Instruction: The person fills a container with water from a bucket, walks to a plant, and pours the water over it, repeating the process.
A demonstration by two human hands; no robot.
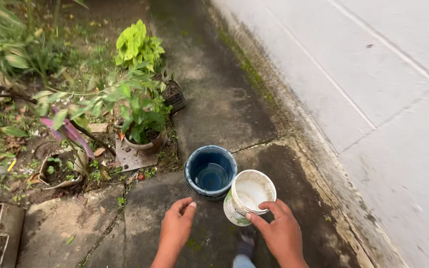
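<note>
The right hand (280,231) pinches the rim of a small white plastic tub (248,196), tilting it over the water-holding round blue bucket (210,171) on the concrete path (214,99), while the left hand (178,224) hovers loosely open, empty.

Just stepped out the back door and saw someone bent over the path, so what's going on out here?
A person stands on a damp concrete path beside a white wall. Their right hand grips the rim of a small white tub, tilted on its side. The left hand is open and holds nothing, just short of a blue bucket with some water in the bottom. Potted plants line the garden edge.
</note>
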